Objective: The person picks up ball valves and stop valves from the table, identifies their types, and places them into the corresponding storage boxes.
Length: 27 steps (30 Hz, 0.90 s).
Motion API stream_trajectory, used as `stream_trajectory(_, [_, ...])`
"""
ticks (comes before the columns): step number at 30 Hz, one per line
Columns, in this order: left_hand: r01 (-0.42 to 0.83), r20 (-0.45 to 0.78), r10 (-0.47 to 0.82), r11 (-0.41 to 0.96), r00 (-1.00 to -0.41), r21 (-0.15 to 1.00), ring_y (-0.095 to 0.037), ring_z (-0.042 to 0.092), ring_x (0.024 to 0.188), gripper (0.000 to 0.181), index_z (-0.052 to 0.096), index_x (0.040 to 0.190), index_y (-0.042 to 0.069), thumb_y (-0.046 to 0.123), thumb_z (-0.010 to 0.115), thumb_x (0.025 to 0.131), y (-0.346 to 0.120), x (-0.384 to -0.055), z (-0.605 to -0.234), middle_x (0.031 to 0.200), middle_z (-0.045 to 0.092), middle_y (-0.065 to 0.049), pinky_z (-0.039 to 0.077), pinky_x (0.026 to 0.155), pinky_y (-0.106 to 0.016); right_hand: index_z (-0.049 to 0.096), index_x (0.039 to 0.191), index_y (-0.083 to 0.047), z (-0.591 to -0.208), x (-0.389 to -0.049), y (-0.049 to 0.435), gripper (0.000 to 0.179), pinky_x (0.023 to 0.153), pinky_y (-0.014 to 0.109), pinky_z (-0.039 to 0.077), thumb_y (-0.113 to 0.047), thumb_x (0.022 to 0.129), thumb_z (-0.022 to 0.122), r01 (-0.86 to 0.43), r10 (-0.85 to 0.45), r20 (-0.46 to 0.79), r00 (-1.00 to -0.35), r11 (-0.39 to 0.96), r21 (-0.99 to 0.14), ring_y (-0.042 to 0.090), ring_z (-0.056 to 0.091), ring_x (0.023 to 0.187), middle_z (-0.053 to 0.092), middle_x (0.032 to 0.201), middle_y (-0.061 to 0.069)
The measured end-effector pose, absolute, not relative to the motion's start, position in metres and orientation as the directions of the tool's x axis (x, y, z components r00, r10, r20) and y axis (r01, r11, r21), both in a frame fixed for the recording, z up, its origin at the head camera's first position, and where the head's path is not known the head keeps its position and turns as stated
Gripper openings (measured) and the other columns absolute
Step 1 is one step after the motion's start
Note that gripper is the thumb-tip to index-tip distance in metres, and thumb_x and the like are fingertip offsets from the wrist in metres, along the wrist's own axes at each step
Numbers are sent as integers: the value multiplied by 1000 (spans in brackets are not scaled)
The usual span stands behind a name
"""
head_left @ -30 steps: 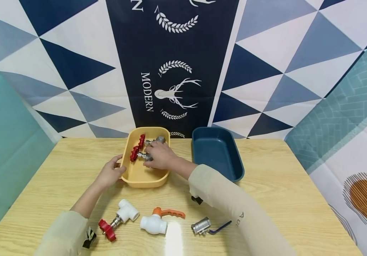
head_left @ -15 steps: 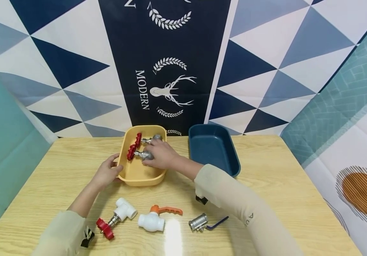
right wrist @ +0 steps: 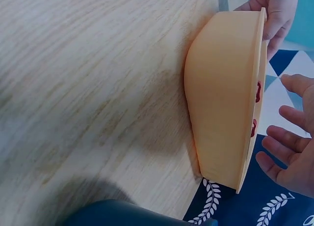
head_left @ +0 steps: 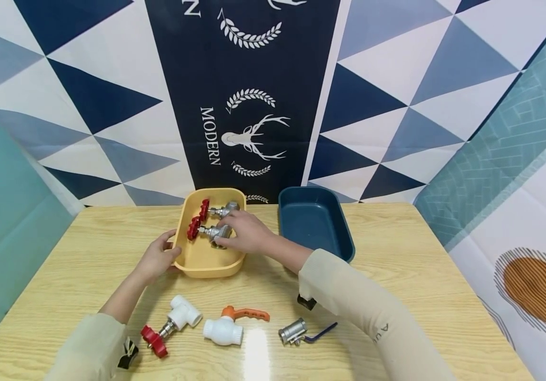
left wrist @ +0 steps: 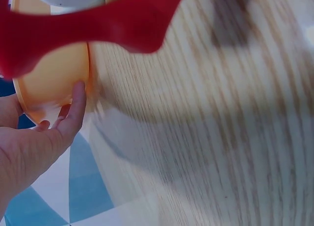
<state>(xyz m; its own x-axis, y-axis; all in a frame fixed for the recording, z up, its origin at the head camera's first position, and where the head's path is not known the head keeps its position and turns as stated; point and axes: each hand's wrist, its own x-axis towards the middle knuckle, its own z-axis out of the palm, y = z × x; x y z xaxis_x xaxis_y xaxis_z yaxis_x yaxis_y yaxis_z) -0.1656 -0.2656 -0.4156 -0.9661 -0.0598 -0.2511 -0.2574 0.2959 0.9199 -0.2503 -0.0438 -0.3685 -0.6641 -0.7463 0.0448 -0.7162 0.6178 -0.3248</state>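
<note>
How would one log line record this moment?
left hand: grips yellow bin; right hand: hovers over same bin; two red-wheeled valves: inside it

Two bins; two metal red-wheel valves; one white red-wheel valve; two lever valves

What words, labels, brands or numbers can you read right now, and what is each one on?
"MODERN": sideways, in white on the dark blue backdrop panel.
"N": higher on that panel; anything before it is cut off by the head view's top edge.
"A": on the right sleeve; the characters after it are too unclear to read.
No text is readable on the red-wheeled metal valves, the yellow tray or the blue tray.
</note>
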Motion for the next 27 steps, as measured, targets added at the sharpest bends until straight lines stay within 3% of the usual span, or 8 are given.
stream_trajectory(9, [-254, -249, -54, 301, -967, 919, -35, 60, 95, 59, 13, 148, -2, 3, 39, 96, -265, -165, -416, 126, 37, -35, 58, 74, -42, 60, 123, -17, -374, -246, -35, 46, 100, 35, 45, -45, 86, 62, -689, -736, 22, -677, 623, -371, 20, 51, 118, 57, 125, 3])
stream_trajectory(17, [-252, -248, -53, 308, -967, 917, -32, 61, 92, 59, 13, 148, -2, 2, 40, 96, -266, -165, -417, 126, 38, -36, 59, 73, -41, 59, 125, -11, -373, -241, -28, 49, 100, 35, 45, -41, 86, 64, -648, -724, 7, -690, 614, -451, 19, 52, 116, 60, 123, 6])
stream_trajectory(27, [-242, -242, -38, 310, -970, 919, -36, 59, 98, 59, 11, 149, -1, 4, 38, 97, -267, -165, -415, 128, 37, -36, 58, 74, -41, 60, 123, -11, -370, -232, -26, 47, 97, 34, 46, -39, 86, 65, -636, -756, 30, -654, 528, -563, 22, 54, 113, 60, 118, 8])
